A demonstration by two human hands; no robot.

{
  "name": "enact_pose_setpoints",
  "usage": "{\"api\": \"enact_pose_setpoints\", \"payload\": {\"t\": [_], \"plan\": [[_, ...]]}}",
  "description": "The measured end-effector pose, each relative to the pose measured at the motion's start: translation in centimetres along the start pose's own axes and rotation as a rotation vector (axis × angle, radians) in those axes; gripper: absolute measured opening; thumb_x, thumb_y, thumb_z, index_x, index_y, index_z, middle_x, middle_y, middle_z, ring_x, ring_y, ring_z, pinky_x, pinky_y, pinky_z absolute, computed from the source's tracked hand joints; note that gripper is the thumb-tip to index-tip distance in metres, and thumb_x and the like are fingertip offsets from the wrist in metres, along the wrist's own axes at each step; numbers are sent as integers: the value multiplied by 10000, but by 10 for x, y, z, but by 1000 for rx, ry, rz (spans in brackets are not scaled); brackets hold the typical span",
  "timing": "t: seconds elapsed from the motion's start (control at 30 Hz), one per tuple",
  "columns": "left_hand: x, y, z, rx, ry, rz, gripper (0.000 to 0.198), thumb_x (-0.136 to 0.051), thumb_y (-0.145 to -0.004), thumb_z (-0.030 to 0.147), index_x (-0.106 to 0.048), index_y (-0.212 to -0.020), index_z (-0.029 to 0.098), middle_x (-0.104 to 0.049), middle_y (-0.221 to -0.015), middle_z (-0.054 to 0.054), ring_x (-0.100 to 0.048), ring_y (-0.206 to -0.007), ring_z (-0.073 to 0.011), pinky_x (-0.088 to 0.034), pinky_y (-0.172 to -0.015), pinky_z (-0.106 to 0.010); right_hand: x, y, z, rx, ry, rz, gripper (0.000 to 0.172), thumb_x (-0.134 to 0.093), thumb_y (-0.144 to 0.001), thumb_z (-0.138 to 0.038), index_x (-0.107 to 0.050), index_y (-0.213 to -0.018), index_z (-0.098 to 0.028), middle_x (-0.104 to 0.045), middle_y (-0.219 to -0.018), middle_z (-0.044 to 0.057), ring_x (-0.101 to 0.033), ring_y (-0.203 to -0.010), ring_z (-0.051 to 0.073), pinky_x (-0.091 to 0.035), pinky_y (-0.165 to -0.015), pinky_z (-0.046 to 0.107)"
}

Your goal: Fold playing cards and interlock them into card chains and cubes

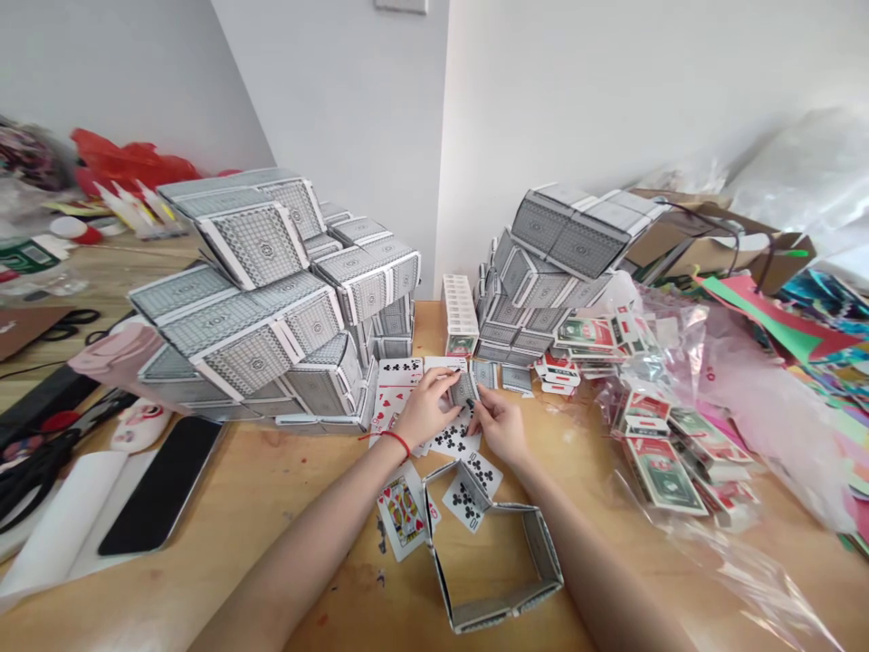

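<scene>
Between the fingertips of both hands is a grey-backed playing card (464, 389), held tilted above other cards. My left hand (429, 409), with a red string at the wrist, pinches its left side. My right hand (501, 424) grips its lower right edge. Beneath them, face-up playing cards (390, 405) lie on the table. Closer to me stands an open frame of joined cards (499, 608), with a ten of clubs (468, 500) at its far corner and a king of hearts (402, 512) at its left.
Large stacked blocks of cards rise at the left (251, 317) and right (570, 235). Boxed card decks (662, 475) and clear plastic wrap (747, 561) lie to the right. A black phone (163, 484), scissors (41, 462) and a white roll (74, 525) are at left.
</scene>
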State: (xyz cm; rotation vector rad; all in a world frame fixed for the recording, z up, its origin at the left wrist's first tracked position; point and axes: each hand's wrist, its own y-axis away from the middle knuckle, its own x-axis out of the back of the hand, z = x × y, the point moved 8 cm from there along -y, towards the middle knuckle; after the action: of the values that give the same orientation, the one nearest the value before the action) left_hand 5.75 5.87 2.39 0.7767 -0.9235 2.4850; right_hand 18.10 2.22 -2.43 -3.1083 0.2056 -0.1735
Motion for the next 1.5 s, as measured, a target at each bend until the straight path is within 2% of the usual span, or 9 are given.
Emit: {"api": "enact_pose_setpoints", "payload": {"t": [0.2,0.33,0.43,0.53,0.63,0.77,0.93,1.13,1.5], "plan": [[-9,3,16,-170,-198,-54,462,-467,-783,91,-421,-1237,161,-425,-1219,-152,-507,-1061,-237,-487,-870,-414,1,0,-3,-20,72,23,224,-509,-780,-396,-547,-799,-176,-497,-400,-58,-484,-330,134,-375,-375,239],[-12,5,28,-244,-242,-45,460,-383,-816,69,-378,-1269,147,-407,-1228,-160,-414,-1170,-268,-452,-908,-447,11,0,-3,-5,167,160,337,-527,-766,-444,-367,-578,-214,-391,-373,-81,-393,-326,93,-270,-354,210],[-10,5,32,-237,-168,-61,500,-409,-796,69,-361,-1285,159,-392,-1242,-159,-402,-1177,-263,-442,-918,-443,16,0,-6,21,151,217,377,-533,-760,-460,-337,-555,-211,-360,-392,-85,-336,-357,73,-237,-372,203],[-6,4,33,-175,-26,-62,546,-514,-769,151,-357,-1291,174,-383,-1266,-151,-406,-1171,-256,-434,-932,-409,12,0,-7,-28,24,148,361,-511,-773,-483,-363,-584,-213,-365,-376,-89,-320,-333,75,-232,-362,206],[2,2,23,-12,75,33,475,-500,-810,243,-368,-1263,190,-427,-1245,-132,-470,-1097,-226,-445,-898,-380,6,0,-11,-37,-29,85,349,-503,-782,-498,-389,-616,-213,-385,-361,-89,-330,-313,79,-234,-351,205],[-6,2,3,229,60,38,246,-350,-887,290,-435,-1087,175,-584,-924,-72,-576,-786,-175,-470,-716,-328,-1,3,-16,-11,27,68,361,-452,-807,-530,-418,-641,-211,-426,-362,-73,-371,-313,92,-270,-354,205],[-24,6,-4,324,-111,-104,237,-307,-896,337,-397,-1037,169,-578,-673,-29,-594,-613,-206,-399,-531,-285,-2,3,-17,-65,156,180,501,-304,-837,-594,-461,-575,-196,-494,-375,-11,-455,-341,125,-329,-370,223],[-25,6,1,299,-223,-101,242,-317,-895,367,-405,-999,167,-582,-606,-26,-597,-549,-214,-339,-466,-260,1,4,-20,-63,305,253,537,-265,-840,-598,-378,-480,-217,-411,-308,-23,-414,-318,120,-306,-384,228],[-10,7,17,137,-199,71,180,-386,-873,332,-487,-856,184,-543,-540,14,-538,-467,-143,-314,-457,-235,5,8,-36,149,622,353,526,-250,-885,-481,-395,-468,-196,-454,-402,5,-385,-378,105,-218,-436,242]]}}
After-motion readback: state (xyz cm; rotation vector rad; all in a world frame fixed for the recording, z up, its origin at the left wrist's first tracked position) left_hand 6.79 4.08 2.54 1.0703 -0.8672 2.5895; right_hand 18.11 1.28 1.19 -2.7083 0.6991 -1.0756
